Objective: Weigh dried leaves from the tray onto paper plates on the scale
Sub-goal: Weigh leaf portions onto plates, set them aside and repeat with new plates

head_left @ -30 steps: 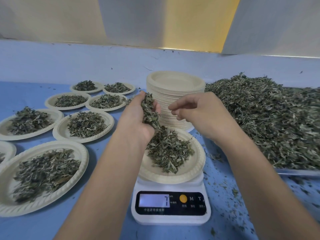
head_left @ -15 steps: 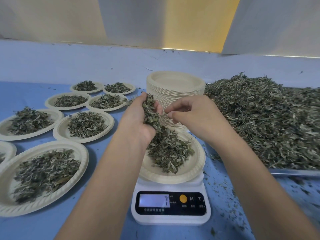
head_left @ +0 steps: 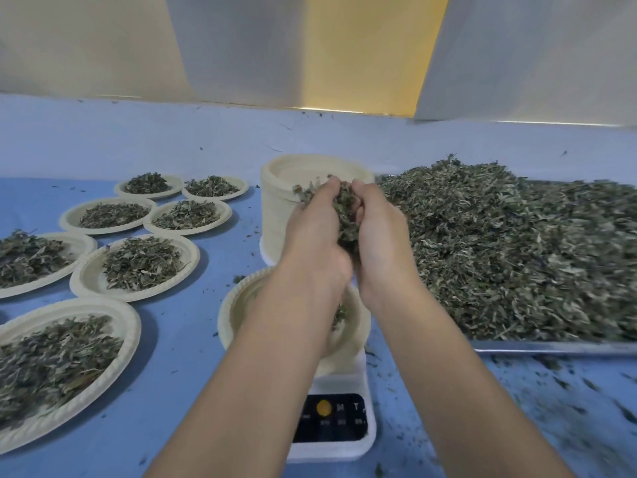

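Note:
My left hand (head_left: pixel 310 232) and my right hand (head_left: pixel 381 232) are pressed together, fingers curled round a clump of dried leaves (head_left: pixel 344 215) held between them. They hover above the paper plate (head_left: pixel 238 305) that sits on the white scale (head_left: pixel 332 439). My forearms hide most of that plate and the left part of the scale's display. A few leaves (head_left: pixel 339 313) show on the plate between my wrists. The metal tray (head_left: pixel 551 347) heaped with dried leaves (head_left: pixel 517 257) lies just right of my hands.
A tall stack of empty paper plates (head_left: pixel 275 201) stands right behind my hands. Several filled plates (head_left: pixel 138 263) cover the blue table on the left. Loose leaf crumbs (head_left: pixel 551 391) lie scattered at the front right. A wall closes off the back.
My right hand has closed in against the left, and both now hold the clump together, higher and farther back. The view has shifted, so the scale sits lower in the frame.

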Motion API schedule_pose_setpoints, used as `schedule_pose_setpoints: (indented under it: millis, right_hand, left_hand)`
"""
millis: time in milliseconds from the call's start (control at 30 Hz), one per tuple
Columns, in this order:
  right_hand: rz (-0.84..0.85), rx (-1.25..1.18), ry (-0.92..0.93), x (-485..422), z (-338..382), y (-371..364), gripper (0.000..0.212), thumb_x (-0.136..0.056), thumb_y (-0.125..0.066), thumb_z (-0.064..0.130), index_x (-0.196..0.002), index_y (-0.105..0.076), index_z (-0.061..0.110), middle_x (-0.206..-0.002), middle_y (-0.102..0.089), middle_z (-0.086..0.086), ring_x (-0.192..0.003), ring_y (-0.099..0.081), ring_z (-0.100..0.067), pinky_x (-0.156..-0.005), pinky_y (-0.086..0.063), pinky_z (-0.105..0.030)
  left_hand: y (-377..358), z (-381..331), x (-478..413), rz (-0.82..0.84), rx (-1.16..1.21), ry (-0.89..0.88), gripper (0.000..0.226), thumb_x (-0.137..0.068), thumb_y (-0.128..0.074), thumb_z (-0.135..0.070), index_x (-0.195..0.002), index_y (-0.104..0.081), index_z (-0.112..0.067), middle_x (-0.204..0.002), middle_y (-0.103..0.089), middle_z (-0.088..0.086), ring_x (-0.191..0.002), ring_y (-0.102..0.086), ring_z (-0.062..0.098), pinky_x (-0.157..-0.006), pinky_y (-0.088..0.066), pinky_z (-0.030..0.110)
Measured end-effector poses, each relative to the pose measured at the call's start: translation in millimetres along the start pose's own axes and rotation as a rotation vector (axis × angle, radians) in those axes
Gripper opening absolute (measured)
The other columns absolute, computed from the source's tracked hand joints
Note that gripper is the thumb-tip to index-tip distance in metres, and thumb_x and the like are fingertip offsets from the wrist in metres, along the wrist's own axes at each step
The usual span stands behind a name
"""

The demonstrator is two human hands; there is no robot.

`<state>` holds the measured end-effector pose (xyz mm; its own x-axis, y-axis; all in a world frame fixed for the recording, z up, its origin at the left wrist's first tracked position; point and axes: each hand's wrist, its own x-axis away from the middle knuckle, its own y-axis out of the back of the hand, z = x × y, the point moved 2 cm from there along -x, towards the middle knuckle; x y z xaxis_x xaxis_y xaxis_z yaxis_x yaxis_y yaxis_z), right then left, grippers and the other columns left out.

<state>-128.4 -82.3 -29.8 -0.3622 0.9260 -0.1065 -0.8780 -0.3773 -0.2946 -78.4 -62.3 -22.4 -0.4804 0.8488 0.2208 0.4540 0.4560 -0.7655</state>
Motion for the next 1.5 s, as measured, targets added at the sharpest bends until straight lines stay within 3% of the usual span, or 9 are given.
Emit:
schedule_pose_setpoints:
  millis: [167,333,433,667,767,900,1200,1333,1500]
  right_hand:
    - [-0.186,-0.121,0.035,-11.6,19.5,55.0,0.044,-0.095,-0.045,0.015,-0.055,-0.061,0.023,-0.040,-0.055,0.014,-0.037,-0.052,0.002,-0.037,-0.038,-0.011]
    - [-0.385,-0.044,-0.023,-31.1,11.1,113.9,0.033,-0.094,-0.042,0.016,-0.074,-0.068,0.017,-0.069,-0.064,0.005,-0.065,-0.058,-0.009,-0.063,-0.046,-0.024]
    - [-0.444,0.031,-0.057,-43.1,4.6,140.8,0.028,-0.096,-0.039,0.017,-0.083,-0.065,0.014,-0.086,-0.067,0.000,-0.080,-0.062,-0.011,-0.073,-0.047,-0.024]
    - [-0.449,0.220,0.018,-53.0,-0.9,163.0,0.026,-0.093,-0.042,0.020,-0.086,-0.067,0.019,-0.092,-0.067,0.003,-0.089,-0.062,-0.013,-0.071,-0.044,-0.023]
    - [-0.427,0.252,0.054,-55.6,-1.7,162.0,0.032,-0.091,-0.042,0.018,-0.109,-0.068,0.019,-0.108,-0.067,0.005,-0.092,-0.061,-0.008,-0.069,-0.041,-0.022]
    - [-0.394,0.234,0.081,-56.9,-3.3,158.1,0.029,-0.089,-0.042,0.006,-0.093,-0.068,0.019,-0.103,-0.070,-0.001,-0.096,-0.066,-0.010,-0.079,-0.046,-0.021]
    - [-0.441,0.456,0.218,-51.2,-4.2,148.0,0.041,-0.081,-0.049,-0.006,-0.086,-0.065,0.032,-0.096,-0.067,0.005,-0.087,-0.059,-0.007,-0.078,-0.049,-0.028]
    - [-0.431,0.414,0.194,-49.1,-3.5,138.3,0.032,-0.084,-0.049,0.003,-0.089,-0.069,0.028,-0.086,-0.069,0.000,-0.070,-0.060,-0.014,-0.069,-0.051,-0.033]
    - [-0.393,0.486,0.214,-43.2,-3.8,119.2,0.028,-0.086,-0.048,0.009,-0.087,-0.066,0.030,-0.093,-0.069,0.004,-0.087,-0.065,-0.014,-0.083,-0.054,-0.038]
  left_hand:
    - [-41.2,48.5,-8.4,-0.039,-0.107,-0.019,0.007,-0.089,-0.063,-0.019,-0.092,-0.058,-0.016,-0.092,-0.067,0.007,-0.077,-0.065,0.021,-0.071,-0.053,0.032]
    - [-59.9,103.5,-27.7,-0.047,-0.264,0.142,0.053,-0.088,-0.065,-0.015,-0.137,-0.046,-0.018,-0.127,-0.058,0.010,-0.109,-0.059,0.027,-0.094,-0.049,0.045]
    - [-59.9,128.4,-39.0,-0.071,-0.363,0.198,0.058,-0.085,-0.067,-0.014,-0.138,-0.044,-0.017,-0.132,-0.054,0.011,-0.117,-0.054,0.030,-0.099,-0.044,0.048]
    - [-59.2,137.6,-40.3,0.069,-0.463,0.240,0.077,-0.076,-0.061,-0.064,-0.137,-0.045,-0.020,-0.144,-0.041,0.001,-0.133,-0.037,0.022,-0.111,-0.026,0.043]
    - [-57.2,133.1,-42.9,0.076,-0.391,0.245,0.062,-0.090,-0.040,-0.061,-0.135,-0.049,-0.018,-0.149,-0.034,-0.002,-0.142,-0.020,0.017,-0.112,-0.017,0.040]
    - [-58.3,126.6,-38.6,0.147,-0.367,0.201,0.062,-0.096,-0.031,-0.057,-0.143,-0.037,-0.018,-0.151,-0.032,-0.002,-0.140,-0.026,0.014,-0.116,-0.019,0.036]
    - [-57.2,116.3,-28.8,0.188,-0.425,0.197,0.062,-0.096,-0.032,-0.055,-0.142,-0.038,-0.014,-0.140,-0.047,0.003,-0.126,-0.045,0.015,-0.101,-0.038,0.032]
    - [-54.7,105.8,-20.8,0.170,-0.356,0.204,0.052,-0.098,-0.034,-0.049,-0.137,-0.044,-0.016,-0.099,-0.059,-0.008,-0.093,-0.059,0.011,-0.070,-0.048,0.027]
    - [-47.7,98.4,-18.5,0.189,-0.347,0.251,0.051,-0.099,-0.034,-0.047,-0.123,-0.058,-0.008,-0.120,-0.064,0.012,-0.108,-0.061,0.023,-0.079,-0.050,0.031]
